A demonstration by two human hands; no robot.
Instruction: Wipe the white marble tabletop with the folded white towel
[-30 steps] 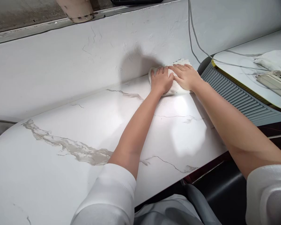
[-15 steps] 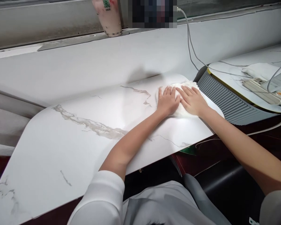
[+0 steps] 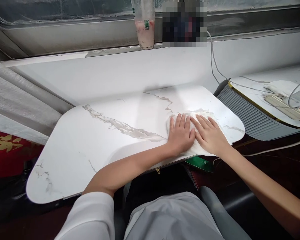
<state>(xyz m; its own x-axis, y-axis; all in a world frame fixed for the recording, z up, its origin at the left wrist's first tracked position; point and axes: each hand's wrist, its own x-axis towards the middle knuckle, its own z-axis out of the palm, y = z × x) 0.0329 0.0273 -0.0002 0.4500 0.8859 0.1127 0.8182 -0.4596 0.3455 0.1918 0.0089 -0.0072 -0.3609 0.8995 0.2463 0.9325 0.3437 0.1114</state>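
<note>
A white cloth lies spread on the white marble-patterned tabletop, near its right end and front edge. My left hand rests flat on the cloth's left part, fingers outstretched and pointing away from me. Beside it my right hand presses flat on the cloth too, its fingers spread and angled to the left. The thumbs are close together. Both palms hide much of the cloth.
A clear cup of pink drink and a blurred-out object stand on the window ledge. Right of the table is a ribbed-sided cabinet bearing a power strip with cables. A green box shows under the table's front edge.
Both hands have drawn the cloth toward me, from the back right part of the tabletop to its front edge. The camera view has shifted, showing more of the window and the left side.
</note>
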